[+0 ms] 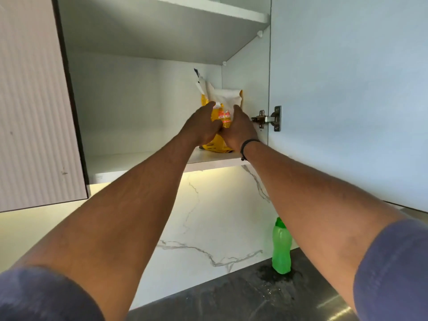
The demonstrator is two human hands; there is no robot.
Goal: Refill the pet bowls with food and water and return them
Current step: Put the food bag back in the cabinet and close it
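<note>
We've got both hands, left (203,125) & right (238,129), wrapped round the bag (225,100) on the cupboard shelf (139,158), w/ a two-sided grip prob. because it's floppy.

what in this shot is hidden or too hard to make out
Head view, the only one:
- Yellow bag: its middle is covered by the left hand and right hand; the print is too small to read.
- Whether the bag has left the cabinet shelf: the wrists hide its base.
- Green bottle: the right forearm cuts off its right edge; contents cannot be told.
- Pet bowls: not in view.
</note>
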